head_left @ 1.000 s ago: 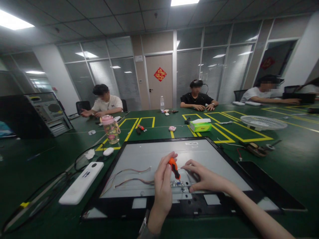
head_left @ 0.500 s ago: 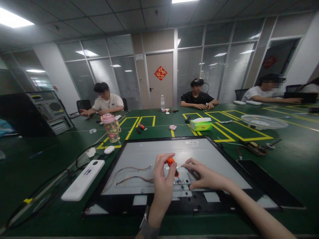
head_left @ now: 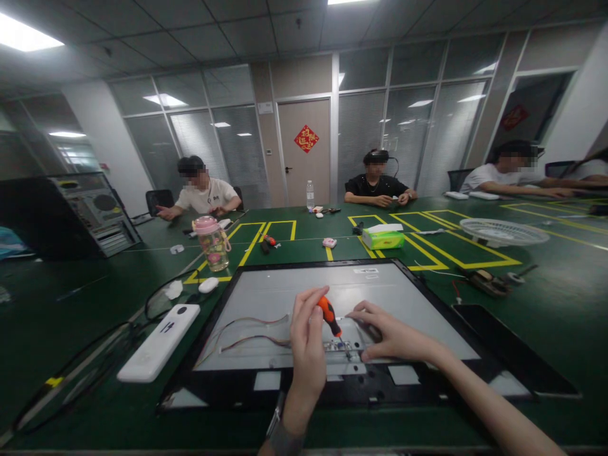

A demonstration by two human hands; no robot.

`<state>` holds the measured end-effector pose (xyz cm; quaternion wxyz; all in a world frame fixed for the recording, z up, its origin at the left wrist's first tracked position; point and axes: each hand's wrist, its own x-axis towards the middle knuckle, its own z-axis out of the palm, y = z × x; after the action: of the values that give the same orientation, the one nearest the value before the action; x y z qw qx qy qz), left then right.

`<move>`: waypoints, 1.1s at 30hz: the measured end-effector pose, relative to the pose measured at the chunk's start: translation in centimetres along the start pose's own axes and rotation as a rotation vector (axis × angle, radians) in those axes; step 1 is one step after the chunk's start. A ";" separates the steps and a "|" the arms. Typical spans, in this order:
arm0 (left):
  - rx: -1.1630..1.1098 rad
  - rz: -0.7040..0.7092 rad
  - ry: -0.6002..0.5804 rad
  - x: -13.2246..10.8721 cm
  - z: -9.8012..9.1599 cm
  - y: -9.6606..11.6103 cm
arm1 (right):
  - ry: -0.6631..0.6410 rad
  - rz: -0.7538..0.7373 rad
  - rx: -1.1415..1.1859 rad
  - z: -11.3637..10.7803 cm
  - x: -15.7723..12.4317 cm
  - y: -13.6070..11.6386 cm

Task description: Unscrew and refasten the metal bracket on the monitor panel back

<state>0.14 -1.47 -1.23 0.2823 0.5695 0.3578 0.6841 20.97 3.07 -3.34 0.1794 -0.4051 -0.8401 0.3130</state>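
Note:
An orange and black screwdriver leans in my left hand, its handle between the thumb and fingers. Its shaft points down at a small metal bracket with a circuit strip. That bracket lies on the grey back of a large flat display panel with a black frame. My right hand rests on the panel just right of the bracket, fingers curved and apart around its edge. Thin coloured wires run leftward from the bracket area; their near end is hidden by my left hand.
Left of the panel lie a white power bank, black cables and a pink-lidded bottle. A black slab is at the right. Beyond stand a green tissue pack and a white fan grille. Several people sit across the table.
My left thumb and fingers have shifted on the screwdriver, so more of its handle shows. The right hand stays in place.

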 end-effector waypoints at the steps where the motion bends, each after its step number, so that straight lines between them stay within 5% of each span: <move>1: -0.018 0.001 -0.009 0.0 0.0 0.1 | 0.000 -0.003 0.003 0.0 0.0 0.0; 14: -0.038 -0.036 -0.071 0.0 0.1 0.2 | -0.001 -0.005 0.004 0.1 -0.1 0.2; 33: 0.011 -0.047 0.023 -0.1 0.2 -0.2 | 0.000 -0.004 -0.007 -0.1 -0.1 -0.1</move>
<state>0.33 -1.40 -1.47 0.2912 0.5546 0.3781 0.6816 20.99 2.99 -3.21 0.1785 -0.4041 -0.8420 0.3096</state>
